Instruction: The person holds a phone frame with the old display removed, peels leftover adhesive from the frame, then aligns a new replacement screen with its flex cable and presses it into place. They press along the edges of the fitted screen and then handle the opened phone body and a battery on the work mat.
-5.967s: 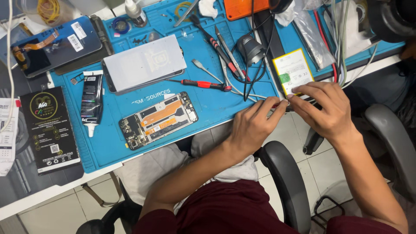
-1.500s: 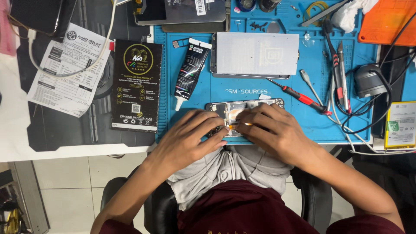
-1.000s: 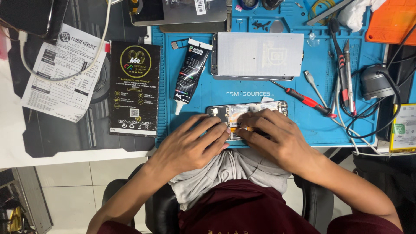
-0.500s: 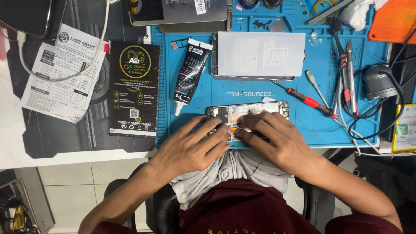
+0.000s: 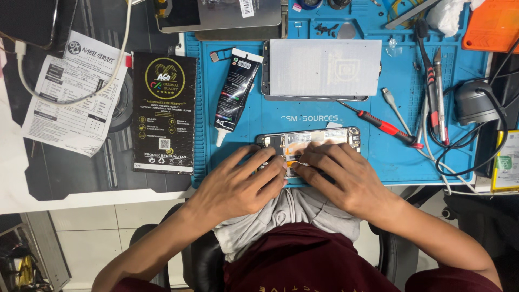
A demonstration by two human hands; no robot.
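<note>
White bench (image 5: 21, 200) carried a dark mat (image 5: 70, 173) at left and a blue work mat (image 5: 389, 162) at right. On the dark mat: printed paper form (image 5: 73, 103), black flat box (image 5: 164, 113). Yellow-edged battery (image 5: 507, 167) lay past the blue mat's right edge.

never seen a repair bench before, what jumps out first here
Both hands, left hand and right hand, press on an opened phone at the near edge of the blue work mat. Behind it lies a grey phone panel, with a red-handled screwdriver to its right and a black glue tube to its left.
</note>
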